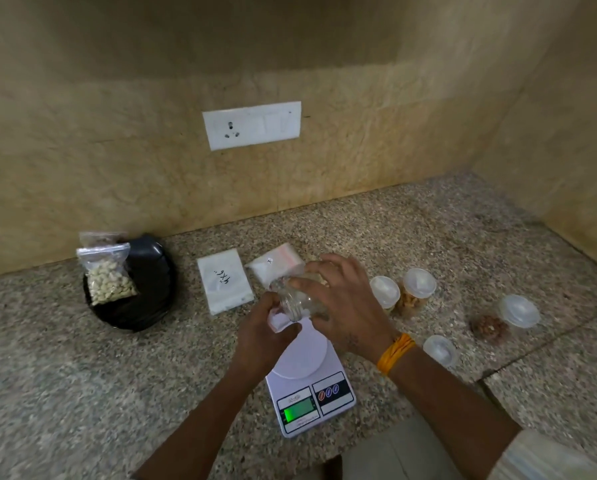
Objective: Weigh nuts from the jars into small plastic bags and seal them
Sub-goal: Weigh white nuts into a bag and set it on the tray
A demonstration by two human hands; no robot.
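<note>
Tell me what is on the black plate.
On the black plate lies a sealed bag of cashews, with a second bag tucked behind it. The front bag covers most of the second, so its contents cannot be made out.

Both forearms reach in from the near edge and meet at the centre. The right hand, an orange band at its wrist, curls over from the right. The left hand pinches with curled fingers just left of it.
</note>
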